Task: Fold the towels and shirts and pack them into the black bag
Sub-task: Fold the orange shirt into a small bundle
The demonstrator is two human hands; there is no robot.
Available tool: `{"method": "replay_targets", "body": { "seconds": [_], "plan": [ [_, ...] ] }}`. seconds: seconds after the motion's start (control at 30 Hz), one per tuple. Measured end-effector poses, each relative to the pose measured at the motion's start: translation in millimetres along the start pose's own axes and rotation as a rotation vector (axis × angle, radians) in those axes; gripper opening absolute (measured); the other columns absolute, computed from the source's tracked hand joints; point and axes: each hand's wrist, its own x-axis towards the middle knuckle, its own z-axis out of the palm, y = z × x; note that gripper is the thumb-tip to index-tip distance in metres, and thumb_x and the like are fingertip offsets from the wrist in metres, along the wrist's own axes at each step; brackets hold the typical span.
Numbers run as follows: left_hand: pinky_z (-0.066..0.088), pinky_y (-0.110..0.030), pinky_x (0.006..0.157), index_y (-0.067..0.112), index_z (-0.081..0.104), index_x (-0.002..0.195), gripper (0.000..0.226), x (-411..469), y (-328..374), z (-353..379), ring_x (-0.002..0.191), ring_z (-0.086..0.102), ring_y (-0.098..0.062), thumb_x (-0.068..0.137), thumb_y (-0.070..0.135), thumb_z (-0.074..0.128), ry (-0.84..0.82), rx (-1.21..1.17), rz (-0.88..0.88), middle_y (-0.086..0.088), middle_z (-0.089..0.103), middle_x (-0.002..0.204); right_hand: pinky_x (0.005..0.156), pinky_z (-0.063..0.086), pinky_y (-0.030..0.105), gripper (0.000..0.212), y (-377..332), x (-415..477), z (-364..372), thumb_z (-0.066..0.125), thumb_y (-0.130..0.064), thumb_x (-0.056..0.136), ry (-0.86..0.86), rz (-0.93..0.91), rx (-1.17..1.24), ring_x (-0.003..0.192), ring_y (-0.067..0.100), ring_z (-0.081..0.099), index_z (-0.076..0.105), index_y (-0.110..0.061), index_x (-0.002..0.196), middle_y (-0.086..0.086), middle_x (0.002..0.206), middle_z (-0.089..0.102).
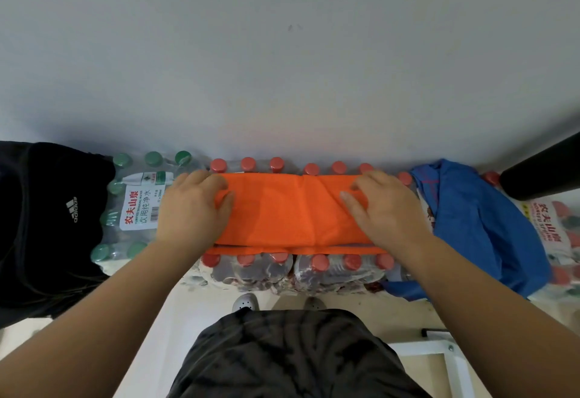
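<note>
Looking down, where is the orange towel (pixel 292 215)?

It lies folded into a wide flat band across the tops of the packs of red-capped bottles (pixel 251 272). Its far edge is by the far row of caps and its near edge by the near row.

Where are the hands?

One is at each end of the band. The left hand (pixel 194 209) holds the left end, fingers curled over the far corner and thumb lying on top. The right hand (pixel 389 209) holds the right end the same way. The middle of the towel is bare between them.

And the other things?

The black bag (pixel 47 225) sits at the far left, beyond a pack of green-capped bottles (pixel 138 206). A crumpled blue cloth (pixel 477 225) is draped over the packs, just right of the right hand.
</note>
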Motion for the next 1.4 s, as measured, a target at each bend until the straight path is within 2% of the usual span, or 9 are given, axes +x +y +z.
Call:
{"method": "replay_targets", "body": {
  "seconds": [0.17, 0.4, 0.6, 0.7, 0.83, 0.97, 1.13, 1.27, 1.4],
  "plan": [
    [0.011, -0.057, 0.121, 0.02, 0.019, 0.158, 0.075, 4.4, 11.8, 40.4, 0.153, 0.009, -0.029, 0.096, 0.062, 0.027, -0.457, 0.185, 0.014, -0.006, 0.02, 0.165, 0.124, 0.005, 0.053, 0.078, -19.0, 12.7, 43.2, 0.017, -0.072, 0.092, -0.402, 0.105, -0.056, 0.155, 0.029, 0.003, 0.015, -0.033, 0.159, 0.003, 0.169, 0.005],
    [0.0, -0.059, 0.122, 0.023, 0.0, 0.16, 0.088, -29.2, -11.5, 54.5, 0.153, -0.015, -0.025, 0.091, 0.076, 0.012, -0.472, 0.179, 0.007, -0.001, -0.005, 0.168, 0.122, -0.006, 0.059, 0.093, 7.9, -23.6, 55.3, 0.005, -0.084, 0.088, -0.393, 0.178, -0.156, 0.154, 0.028, -0.016, -0.007, -0.028, 0.16, 0.002, 0.169, -0.011],
    [0.01, -0.054, 0.123, 0.023, 0.021, 0.159, 0.079, -24.4, -20.2, 40.9, 0.155, 0.006, -0.024, 0.094, 0.069, 0.023, -0.378, -0.098, -0.002, 0.0, 0.013, 0.166, 0.12, -0.014, 0.058, 0.092, 4.2, -22.1, 47.1, 0.004, -0.082, 0.09, -0.368, 0.183, -0.142, 0.154, 0.028, -0.014, -0.002, -0.024, 0.161, 0.002, 0.169, -0.008],
    [0.032, -0.051, 0.115, 0.018, 0.041, 0.15, 0.07, -2.1, -33.6, 25.5, 0.139, 0.04, -0.032, 0.093, 0.057, 0.032, -0.334, -0.109, 0.023, -0.007, 0.044, 0.153, 0.124, 0.002, 0.052, 0.07, 2.8, 0.0, 35.9, 0.03, -0.061, 0.102, -0.241, 0.105, -0.032, 0.154, 0.027, 0.012, 0.022, -0.022, 0.159, 0.004, 0.164, 0.025],
    [0.039, -0.046, 0.11, 0.022, 0.047, 0.146, 0.077, 45.0, -39.5, 17.3, 0.131, 0.046, -0.033, 0.08, 0.056, 0.067, -0.588, 0.013, 0.083, -0.005, 0.048, 0.148, 0.11, 0.037, 0.046, 0.071, 25.4, 47.4, 20.3, 0.07, -0.049, 0.085, -0.419, -0.046, -0.05, 0.129, 0.031, 0.048, 0.045, -0.03, 0.148, 0.006, 0.137, 0.058],
    [0.051, -0.038, 0.088, 0.026, 0.058, 0.117, 0.065, 72.9, -38.6, 22.1, 0.104, 0.058, -0.025, 0.064, 0.052, 0.084, -0.683, 0.078, 0.033, 0.001, 0.061, 0.111, 0.095, 0.046, 0.042, 0.076, 44.1, 65.4, 11.6, 0.08, -0.063, 0.065, -0.612, -0.031, -0.148, 0.113, 0.027, 0.054, 0.058, -0.031, 0.131, -0.001, 0.121, 0.062],
    [0.054, -0.036, 0.072, 0.022, 0.059, 0.084, 0.041, 82.6, -29.8, 22.9, 0.079, 0.059, -0.021, 0.065, 0.048, 0.085, -0.761, 0.156, 0.048, 0.003, 0.061, 0.082, 0.081, 0.042, 0.037, 0.041, 49.4, 63.9, 17.1, 0.079, -0.063, 0.067, -0.6, -0.109, -0.137, 0.095, 0.019, 0.048, 0.057, -0.035, 0.086, -0.01, 0.093, 0.049],
    [0.052, -0.039, 0.066, 0.019, 0.062, 0.078, 0.015, 81.5, -35.9, 19.3, 0.075, 0.06, -0.028, 0.073, 0.025, 0.075, -0.585, -0.019, 0.073, 0.0, 0.063, 0.074, 0.079, 0.045, 0.04, 0.043, 51.1, 61.7, 7.7, 0.084, -0.037, 0.072, -0.481, -0.05, 0.014, 0.088, 0.021, 0.052, 0.041, -0.036, 0.07, -0.016, 0.077, 0.048],
    [0.047, -0.037, 0.061, 0.016, 0.063, 0.08, 0.017, 63.8, -46.0, 17.0, 0.065, 0.058, -0.031, 0.072, 0.025, 0.052, -0.299, -0.034, 0.285, -0.003, 0.062, 0.07, 0.072, 0.049, 0.045, 0.015, 54.1, 45.3, 3.9, 0.067, -0.016, 0.072, -0.203, -0.135, 0.093, 0.078, 0.025, 0.054, 0.057, -0.022, 0.081, -0.003, 0.081, 0.059]
  ]
}}
